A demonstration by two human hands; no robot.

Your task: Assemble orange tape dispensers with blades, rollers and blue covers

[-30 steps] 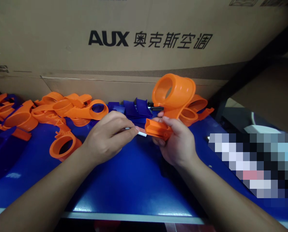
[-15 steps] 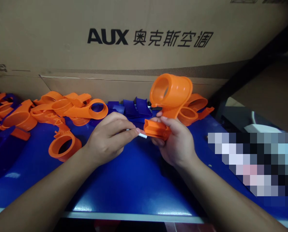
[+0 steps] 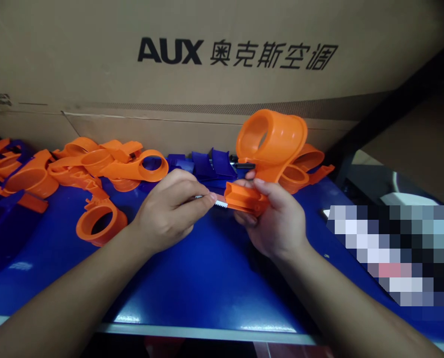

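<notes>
My right hand (image 3: 277, 219) is closed around an orange tape dispenser (image 3: 274, 136), its wide ring upright and its channel-shaped end turned to the left. Between the thumb and fingers of my left hand (image 3: 173, 209) is a small serrated blade (image 3: 221, 204) with a row of white teeth. The blade's toothed end lies at the mouth of the dispenser's channel; whether they touch I cannot tell. My left fingers cover the rest of the blade.
Several more orange dispensers (image 3: 102, 221) lie on the blue tabletop (image 3: 192, 293) at the left, with others behind my right hand. Dark blue plastic pieces (image 3: 222, 163) sit at the back against a large cardboard box (image 3: 106, 59). A blurred-out item (image 3: 393, 253) is at the right.
The view has shifted slightly. The dispenser in my right hand sits a little farther right, and the blade stays at its channel end. Both hands keep their holds.
</notes>
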